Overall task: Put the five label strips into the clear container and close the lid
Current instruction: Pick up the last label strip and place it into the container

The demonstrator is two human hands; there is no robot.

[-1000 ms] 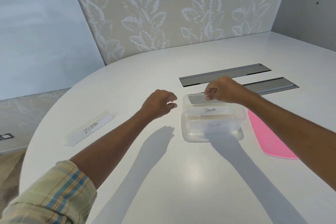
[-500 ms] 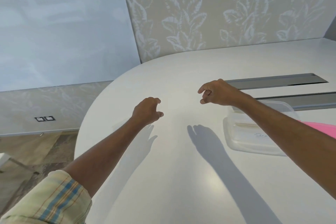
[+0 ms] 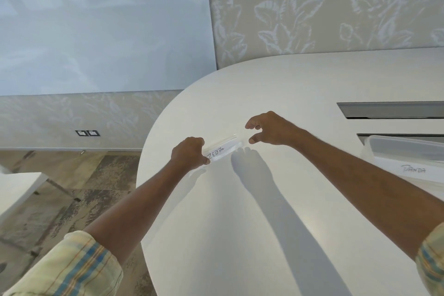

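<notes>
I see the clear label strip marked ZEBRA point(image 3: 222, 149) lying on the rounded white table point(image 3: 240, 223), long axis running near-left to far-right, my left hand point(image 3: 189, 153) gripping its near-left end beside the table's left edge, my right hand point(image 3: 269, 127) spread open just off its far-right end.

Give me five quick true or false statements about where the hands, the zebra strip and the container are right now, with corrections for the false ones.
1. The left hand is on the near end of the ZEBRA strip. True.
2. The right hand is clamped shut on the strip. False: its fingers are spread open just off the strip's far end.
3. The ZEBRA strip is inside the clear container. False: it lies on the white table.
4. A strip marked PANDA shows at the container. True.
5. The container sits left of both hands. False: it is at the right edge.
</notes>
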